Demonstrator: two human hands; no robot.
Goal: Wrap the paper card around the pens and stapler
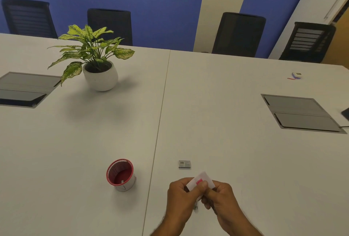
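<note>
Left hand [181,196]: nearest the lens, low in the view; fingers are curled round the lower left edge of a white paper slip [201,180], thumb pressed on top.
Paper slip: held up above the table [217,103] between both hands, just short of the small box; a pink mark [199,181] is seen on its face.
Metal piece [195,206]: a small shiny part is seen below the slip, between the hands; what it is cannot be told.
Right hand [221,196]: fingers are curled on the right edge of the slip; a thin dark object seems to be held beneath, unclear.
Step in hand: judged to be the slip being handled or folded with both hands.
Next move: a steady two-handed pinch would be called for, so that the thin paper is not bent or dropped.
Red cup [120,174]: stood upright, left of the hands, apart from them.
Potted plant [94,56]: set far back on the left.
Small box [184,164]: laid flat just beyond the hands, barcode upward.
Floor hatches [300,113]: two grey lidded panels are set into the table, left and right.
Small gadget [296,75]: laid far right.
Chairs [238,33]: four dark ones are ranged behind the table.
</note>
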